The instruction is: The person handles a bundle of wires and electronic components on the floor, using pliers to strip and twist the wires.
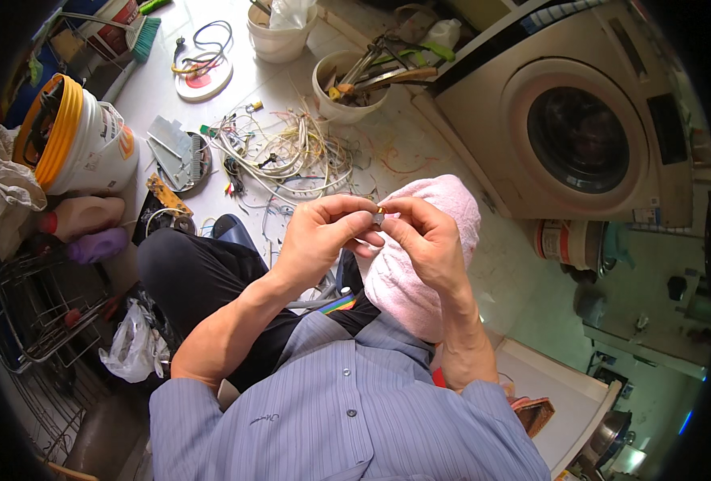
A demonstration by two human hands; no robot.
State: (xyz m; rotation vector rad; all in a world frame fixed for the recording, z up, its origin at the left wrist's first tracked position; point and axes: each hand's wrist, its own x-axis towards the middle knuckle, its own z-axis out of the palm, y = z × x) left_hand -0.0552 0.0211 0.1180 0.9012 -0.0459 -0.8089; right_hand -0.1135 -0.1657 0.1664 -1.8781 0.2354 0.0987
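Observation:
My left hand (pixel 323 236) and my right hand (pixel 423 240) meet above my lap, both pinching a small grey metal piece with a brassy part (pixel 378 217); its details are too small to make out. A pink towel (pixel 419 301) covers my right knee, under my right hand. On the floor beyond my hands lies a tangle of thin wires (pixel 279 148), with a grey metal case holding loose plates (pixel 175 156) to its left.
A washing machine (pixel 488 112) stands front right. Ahead are tool bucket (pixel 327 108), white bucket (pixel 275 44) and round disc with cable (pixel 207 88). At left are stacked buckets (pixel 99 156), bottles (pixel 91 215), wire rack (pixel 30 293) and plastic bag (pixel 131 341).

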